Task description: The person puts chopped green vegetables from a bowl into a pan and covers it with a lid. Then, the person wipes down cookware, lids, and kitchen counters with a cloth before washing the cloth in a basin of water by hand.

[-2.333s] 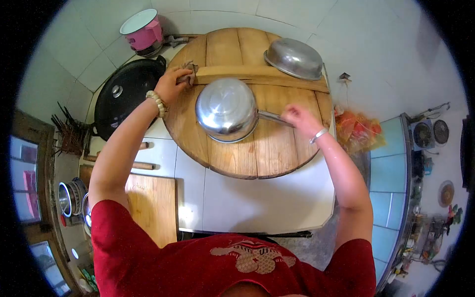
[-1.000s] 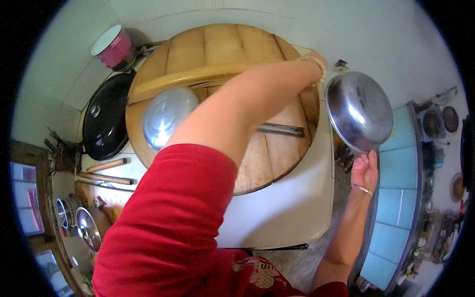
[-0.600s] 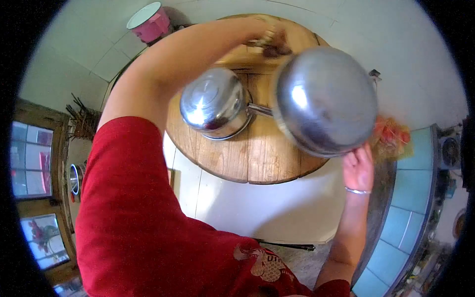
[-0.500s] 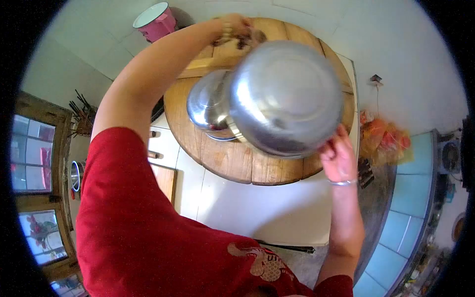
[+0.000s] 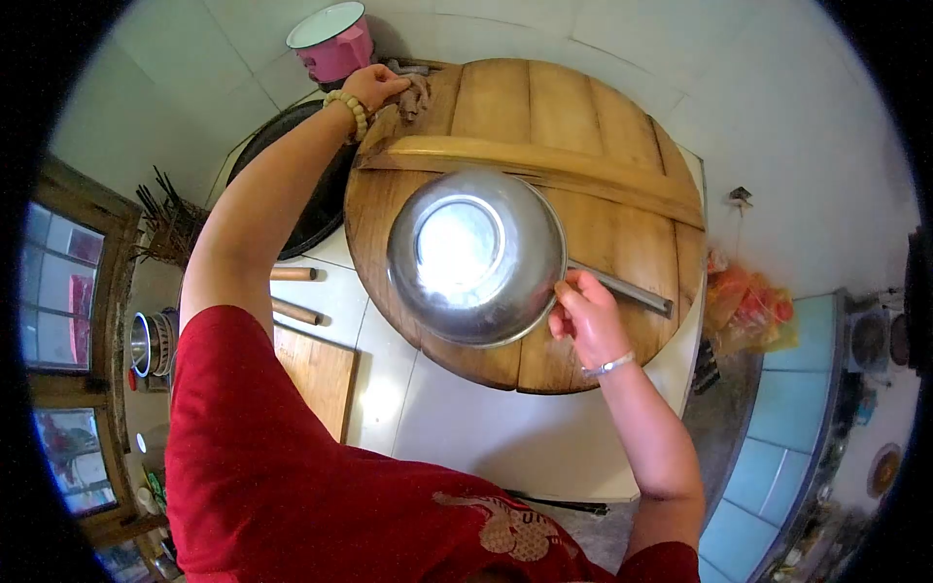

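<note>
Metal gleams at our right hand (image 5: 591, 319), where we have an upturned bowl (image 5: 476, 282) by the right side of its rim, thumb and fingers closed on the edge. Its base faces up towards us, bright with glare. The bowl is over the near half of a round wooden board (image 5: 554, 102); we cannot tell whether it touches anything beneath. From behind its right side a straight metal handle (image 5: 632, 290) slants out across the planks, and what that handle belongs to is hidden.

Our left hand (image 5: 377, 89) is at the board's far left edge, its fingers drawn together on a crumpled brown cloth (image 5: 414, 97). A raised wooden bar (image 5: 544, 165) crosses the board between that cloth and the bowl. Just beyond our left hand stands a pink pot (image 5: 340, 53) with a white inside, and a black pan (image 5: 321, 204) lies partly hidden under our left forearm.

Nearer us on the white tabletop (image 5: 515, 428) are two wooden rods (image 5: 294, 274), partly covered by our arm, and a cutting board (image 5: 319, 379) beside our red sleeve (image 5: 228, 389).
</note>
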`<state>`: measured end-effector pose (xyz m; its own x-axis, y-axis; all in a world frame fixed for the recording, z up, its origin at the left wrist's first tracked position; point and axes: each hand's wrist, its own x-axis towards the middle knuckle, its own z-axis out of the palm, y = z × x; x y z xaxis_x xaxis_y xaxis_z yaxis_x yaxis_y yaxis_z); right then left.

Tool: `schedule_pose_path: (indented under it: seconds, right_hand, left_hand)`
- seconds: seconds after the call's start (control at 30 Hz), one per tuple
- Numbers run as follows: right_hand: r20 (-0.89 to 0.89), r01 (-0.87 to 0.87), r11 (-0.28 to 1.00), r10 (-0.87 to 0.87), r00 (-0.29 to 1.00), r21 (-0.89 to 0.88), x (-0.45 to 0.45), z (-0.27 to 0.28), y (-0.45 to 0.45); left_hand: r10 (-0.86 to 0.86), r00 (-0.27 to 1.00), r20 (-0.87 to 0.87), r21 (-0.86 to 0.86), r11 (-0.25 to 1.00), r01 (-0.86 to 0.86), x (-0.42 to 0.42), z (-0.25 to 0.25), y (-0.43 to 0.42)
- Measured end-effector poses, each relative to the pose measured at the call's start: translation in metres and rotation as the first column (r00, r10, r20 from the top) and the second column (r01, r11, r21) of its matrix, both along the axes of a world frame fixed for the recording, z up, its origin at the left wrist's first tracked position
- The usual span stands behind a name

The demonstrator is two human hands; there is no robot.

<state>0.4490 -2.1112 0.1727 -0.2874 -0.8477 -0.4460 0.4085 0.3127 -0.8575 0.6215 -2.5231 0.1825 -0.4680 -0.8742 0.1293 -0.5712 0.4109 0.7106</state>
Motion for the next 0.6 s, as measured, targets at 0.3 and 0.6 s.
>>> schedule_pose_path:
  seconds: [0.3, 0.6]
  right_hand:
    - [-0.99, -0.218, 0.975, -0.013, 0.141, -0.044, -0.029, -0.038, 0.067]
    - [-1.0, -0.247, 0.969, 0.01, 0.023, 0.004, -0.032, -0.046, 0.073]
  left_hand:
    - [-0.333, 0.869, 0.367, 0.044, 0.939, 0.342, 0.012, -0.038, -0.014]
    - [-0.744, 0.588, 0.318, 0.163, 0.654, 0.739, -0.21, -0.06, 0.045]
